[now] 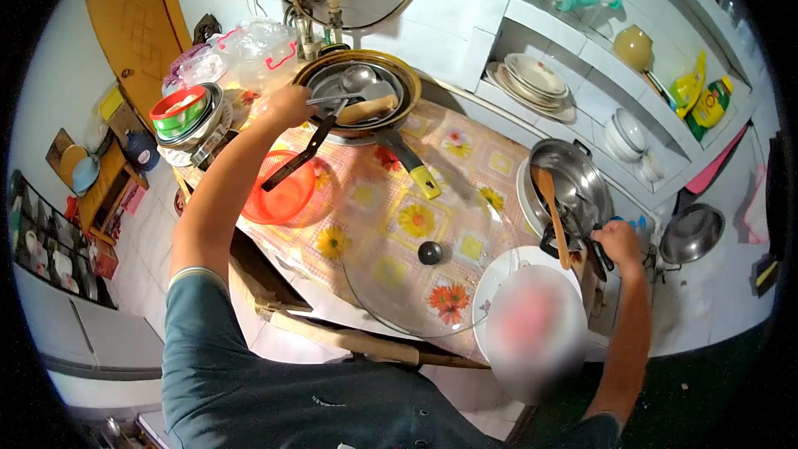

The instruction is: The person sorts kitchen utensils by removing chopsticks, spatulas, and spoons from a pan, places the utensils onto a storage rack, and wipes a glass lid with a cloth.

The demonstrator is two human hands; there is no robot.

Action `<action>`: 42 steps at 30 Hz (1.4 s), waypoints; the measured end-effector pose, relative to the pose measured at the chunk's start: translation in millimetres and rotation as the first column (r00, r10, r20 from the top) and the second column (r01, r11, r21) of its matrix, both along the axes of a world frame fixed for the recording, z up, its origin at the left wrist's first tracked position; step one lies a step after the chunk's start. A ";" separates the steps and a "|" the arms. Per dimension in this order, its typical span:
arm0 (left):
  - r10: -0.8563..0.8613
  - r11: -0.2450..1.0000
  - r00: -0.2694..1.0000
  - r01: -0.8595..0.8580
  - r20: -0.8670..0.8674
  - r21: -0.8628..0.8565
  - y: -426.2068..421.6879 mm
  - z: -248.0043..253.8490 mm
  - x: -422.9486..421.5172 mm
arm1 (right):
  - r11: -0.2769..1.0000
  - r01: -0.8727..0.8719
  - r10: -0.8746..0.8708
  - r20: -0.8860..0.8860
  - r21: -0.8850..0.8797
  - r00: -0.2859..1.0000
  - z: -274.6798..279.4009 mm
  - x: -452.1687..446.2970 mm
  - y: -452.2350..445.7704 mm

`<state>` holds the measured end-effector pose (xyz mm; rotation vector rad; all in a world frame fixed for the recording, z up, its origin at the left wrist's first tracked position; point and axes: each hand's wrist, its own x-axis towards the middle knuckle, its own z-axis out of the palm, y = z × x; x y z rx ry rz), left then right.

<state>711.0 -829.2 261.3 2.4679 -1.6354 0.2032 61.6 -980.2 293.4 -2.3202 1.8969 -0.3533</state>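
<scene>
My left hand (pixel 287 108) is closed around the end of a thin metal-stemmed utensil (pixel 332 100) reaching over a stack of pans (pixel 413 87). A steel ladle (pixel 357 77) and a wooden-coloured piece (pixel 367 110) lie in the top pan. A long black handle (pixel 307 158) slants out toward the red plastic basket (pixel 281 191). On the right, my right hand (pixel 617 243) grips a black-handled utensil (pixel 602 256) beside a steel pot (pixel 573 170); its far end cannot be made out. A wooden spatula (pixel 550 208) leans in that pot.
A clear glass lid (pixel 391 283) with a black knob lies on the flowered tablecloth (pixel 416 218). A white plate (pixel 490 283) carries something blurred and pink. Stacked bowls (pixel 187 120) stand at the left. Plates (pixel 536 79) and bowls (pixel 623 133) fill wall shelves.
</scene>
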 end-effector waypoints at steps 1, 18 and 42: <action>0.004 1.000 1.000 -0.004 -0.002 -0.004 -4.6 -4.3 5.1 | 1.000 -0.005 0.004 -0.002 -0.004 1.000 -2.9 2.2 -4.0; 0.016 0.980 0.997 -0.031 -0.078 -0.197 -21.5 -3.0 14.1 | 0.997 0.039 -0.027 -0.157 0.074 0.987 -12.0 19.5 -27.1; -0.237 0.972 -0.226 -0.057 -0.945 -0.230 14.8 21.0 -382.6 | 0.932 -0.362 0.305 0.557 -0.009 0.772 10.7 -27.4 52.8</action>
